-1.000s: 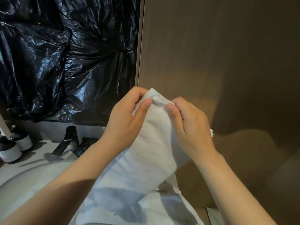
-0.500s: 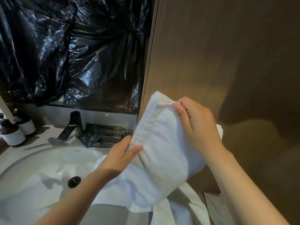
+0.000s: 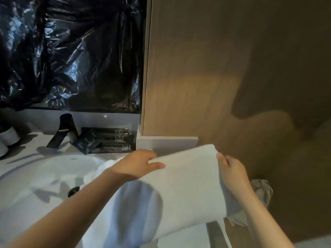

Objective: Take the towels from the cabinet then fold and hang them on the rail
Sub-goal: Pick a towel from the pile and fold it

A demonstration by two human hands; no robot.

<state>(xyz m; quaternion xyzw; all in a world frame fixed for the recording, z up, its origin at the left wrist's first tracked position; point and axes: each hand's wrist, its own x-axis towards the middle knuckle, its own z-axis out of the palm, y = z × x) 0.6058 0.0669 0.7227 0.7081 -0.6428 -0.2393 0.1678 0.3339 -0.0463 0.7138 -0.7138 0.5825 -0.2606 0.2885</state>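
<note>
A white towel (image 3: 186, 187), folded into a broad band, is stretched flat between my hands over the right side of the vanity. My left hand (image 3: 138, 163) pinches its far left corner. My right hand (image 3: 231, 170) grips its far right corner. The towel's lower part drapes toward me over the counter edge. More white towel cloth (image 3: 111, 203) lies bunched under my left forearm beside the sink. No rail is in view.
A white sink basin (image 3: 35, 178) with a black drain fills the lower left. A black faucet (image 3: 62, 130), dark sachets (image 3: 105, 139) and small bottles (image 3: 9, 138) stand behind it. Black plastic sheeting (image 3: 71, 51) covers the wall. A wooden panel (image 3: 215, 68) rises on the right; crumpled grey cloth (image 3: 263, 190) lies below.
The towel has come down from an upright hold in front of the wooden panel to a flat spread. My left hand moved from its lower edge to its far left corner.
</note>
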